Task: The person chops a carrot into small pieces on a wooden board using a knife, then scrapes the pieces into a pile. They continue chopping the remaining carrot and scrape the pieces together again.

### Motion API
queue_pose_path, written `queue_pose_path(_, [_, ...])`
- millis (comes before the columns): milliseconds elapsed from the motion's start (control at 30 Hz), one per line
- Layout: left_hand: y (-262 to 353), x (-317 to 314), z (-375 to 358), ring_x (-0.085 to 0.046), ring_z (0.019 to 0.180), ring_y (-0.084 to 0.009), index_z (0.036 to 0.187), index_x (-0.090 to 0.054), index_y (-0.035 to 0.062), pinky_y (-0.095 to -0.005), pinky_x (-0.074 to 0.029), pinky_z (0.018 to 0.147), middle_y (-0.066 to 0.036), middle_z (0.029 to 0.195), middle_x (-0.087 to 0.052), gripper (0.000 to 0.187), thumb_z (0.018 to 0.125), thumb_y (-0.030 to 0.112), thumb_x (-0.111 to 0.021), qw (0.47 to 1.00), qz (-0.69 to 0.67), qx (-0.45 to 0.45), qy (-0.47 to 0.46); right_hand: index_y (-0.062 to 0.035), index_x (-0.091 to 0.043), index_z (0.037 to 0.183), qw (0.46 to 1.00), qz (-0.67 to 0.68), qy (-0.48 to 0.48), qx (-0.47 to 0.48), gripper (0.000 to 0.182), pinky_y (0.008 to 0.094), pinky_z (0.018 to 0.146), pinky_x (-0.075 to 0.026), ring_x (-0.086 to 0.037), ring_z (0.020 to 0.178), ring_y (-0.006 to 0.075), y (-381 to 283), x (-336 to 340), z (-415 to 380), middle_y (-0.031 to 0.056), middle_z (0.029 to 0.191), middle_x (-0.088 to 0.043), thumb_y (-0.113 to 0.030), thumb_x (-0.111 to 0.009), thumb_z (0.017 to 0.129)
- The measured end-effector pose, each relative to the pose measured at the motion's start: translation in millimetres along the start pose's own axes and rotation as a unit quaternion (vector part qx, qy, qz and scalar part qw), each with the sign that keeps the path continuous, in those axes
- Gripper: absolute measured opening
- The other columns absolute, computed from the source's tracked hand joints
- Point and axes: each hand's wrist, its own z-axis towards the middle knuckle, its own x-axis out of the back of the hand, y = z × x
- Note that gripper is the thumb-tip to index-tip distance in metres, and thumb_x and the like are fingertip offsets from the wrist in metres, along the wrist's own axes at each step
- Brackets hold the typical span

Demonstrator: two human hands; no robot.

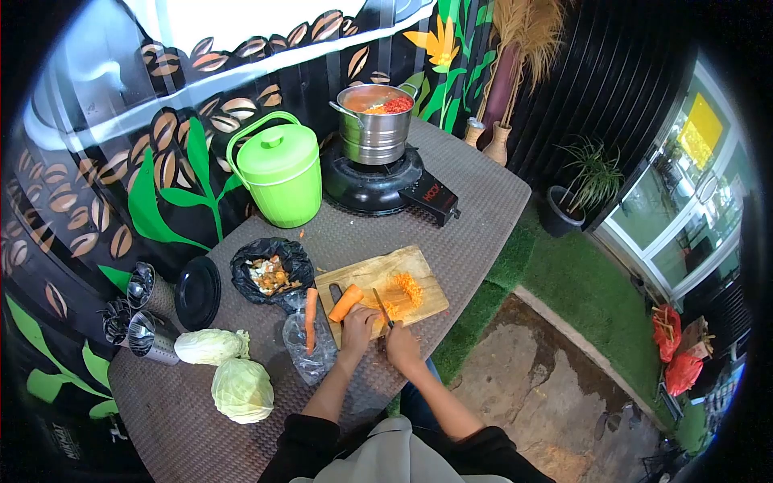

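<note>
My right hand point(403, 347) grips a knife point(382, 307) by its dark handle, the blade down on the wooden cutting board point(424, 279). Close beside the blade, the curled fingers of my left hand point(358, 328) press on carrot at the board's near edge; they mostly cover the piece. Finely chopped carrot point(407, 294) spreads over the middle of the board. A thick carrot chunk point(346, 302) lies just beyond my left hand, next to a dark-handled tool point(335, 291). Left of the board, a whole peeled carrot point(311, 320) rests on a clear plastic bag point(313, 360).
A pot point(373, 133) with chopped red and orange food stands on a black portable stove point(368, 187). Nearby are a green lidded bucket point(282, 177), a black bag of peelings point(271, 272), a round cabbage point(242, 392), a longer cabbage point(211, 346) and metal cutlery holders point(153, 338).
</note>
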Motion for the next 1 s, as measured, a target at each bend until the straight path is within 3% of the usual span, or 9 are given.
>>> queue_pose_path(67, [1.0, 1.8, 1.7, -0.062, 0.081, -0.028, 0.087, -0.068, -0.0026, -0.0356, -0.049, 0.074, -0.015, 0.082, -0.065, 0.009, 0.079, 0.0, -0.064, 1.0, 0.002, -0.001, -0.01, 0.0047, -0.049, 0.104, 0.998, 0.008, -0.024, -0.049, 0.038, 0.0519, 0.081, -0.049, -0.062, 0.093, 0.0438, -8.0, -0.1, -2.7, 0.0304, 0.096, -0.063, -0.032, -0.044, 0.096])
queue_pose_path(133, [11.5, 6.3, 5.5, -0.063, 0.08, -0.0287, 0.089, -0.065, -0.0036, -0.0362, -0.049, 0.073, -0.016, 0.082, -0.064, 0.009, 0.08, 0.0, -0.063, 1.0, 0.004, -0.002, -0.02, 0.0041, -0.05, 0.102, 0.999, 0.011, -0.029, -0.039, 0.038, 0.0508, 0.081, -0.05, -0.063, 0.093, 0.043, -5.7, -5.7, 2.7, 0.0306, 0.095, -0.063, -0.032, -0.044, 0.096])
queue_pose_path(200, [20.3, 7.0, 5.4, -0.066, 0.081, -0.0274, 0.096, -0.054, -0.0019, -0.0365, -0.049, 0.071, -0.016, 0.081, -0.064, 0.017, 0.081, -0.002, -0.062, 0.996, -0.06, 0.067, -0.007, 0.0047, -0.049, 0.103, 1.0, 0.011, -0.019, -0.01, 0.038, 0.0527, 0.078, -0.05, -0.063, 0.09, 0.0444, -1.1, -3.4, 13.6, 0.0305, 0.092, -0.063, -0.032, -0.044, 0.096])
queue_pose_path(300, [11.6, 2.5, 5.6, -0.069, 0.082, -0.0256, 0.1, -0.042, 0.0023, -0.0348, -0.051, 0.065, -0.013, 0.087, -0.059, 0.031, 0.08, -0.007, -0.063, 0.995, -0.066, 0.074, -0.015, 0.0048, -0.049, 0.104, 0.999, 0.002, -0.027, 0.033, 0.037, 0.0545, 0.075, -0.05, -0.063, 0.085, 0.0458, 7.3, 7.4, 26.1, 0.0307, 0.088, -0.063, -0.031, -0.043, 0.096])
queue_pose_path(400, [6.8, -1.9, 3.3, -0.069, 0.083, -0.0248, 0.1, -0.04, 0.0025, -0.034, -0.051, 0.065, -0.012, 0.088, -0.056, 0.03, 0.081, -0.007, -0.061, 0.996, -0.064, 0.061, -0.003, 0.0044, -0.049, 0.104, 0.999, -0.018, -0.02, 0.033, 0.037, 0.0542, 0.074, -0.05, -0.063, 0.085, 0.0459, 10.6, -5.6, 20.9, 0.0312, 0.088, -0.063, -0.031, -0.043, 0.096])
queue_pose_path(533, [9.6, -0.3, 1.6, -0.069, 0.082, -0.0244, 0.097, -0.041, 0.002, -0.0348, -0.051, 0.066, -0.012, 0.085, -0.056, 0.026, 0.082, -0.006, -0.061, 0.99, -0.122, 0.076, -0.002, 0.0027, -0.05, 0.098, 1.0, -0.021, 0.016, -0.007, 0.033, 0.0497, 0.071, -0.053, -0.065, 0.081, 0.0427, -2.1, -12.6, -1.9, 0.0279, 0.085, -0.065, -0.03, -0.044, 0.096])
queue_pose_path(733, [15.7, 5.9, -4.1, -0.066, 0.085, -0.0297, 0.095, -0.05, -0.0008, -0.0376, -0.05, 0.072, -0.015, 0.091, -0.061, 0.015, 0.083, -0.004, -0.059, 1.0, 0.009, -0.022, -0.006, 0.0057, -0.048, 0.107, 0.999, 0.003, -0.038, 0.021, 0.04, 0.0521, 0.078, -0.05, -0.062, 0.09, 0.0463, 0.6, 12.9, 27.1, 0.0324, 0.093, -0.062, -0.033, -0.043, 0.096])
queue_pose_path(933, [11.8, 6.6, -7.4, -0.066, 0.085, -0.029, 0.101, -0.055, -0.0012, -0.0359, -0.051, 0.073, -0.016, 0.095, -0.064, 0.018, 0.083, -0.004, -0.059, 0.999, 0.043, -0.01, -0.008, 0.006, -0.049, 0.108, 0.999, -0.011, -0.052, 0.012, 0.041, 0.0532, 0.08, -0.049, -0.061, 0.093, 0.0464, 1.4, 8.2, 7.1, 0.0315, 0.097, -0.062, -0.033, -0.043, 0.096])
queue_pose_path(1000, [8.0, 3.3, -5.7, -0.068, 0.081, -0.0259, 0.098, -0.056, -0.0004, -0.0335, -0.051, 0.071, -0.015, 0.095, -0.065, 0.017, 0.082, -0.005, -0.061, 0.998, -0.042, 0.049, -0.005, 0.0055, -0.049, 0.107, 1.0, -0.005, -0.027, 0.002, 0.04, 0.0538, 0.08, -0.049, -0.062, 0.092, 0.0464, 0.3, -5.2, -1.2, 0.0313, 0.097, -0.062, -0.033, -0.043, 0.096])
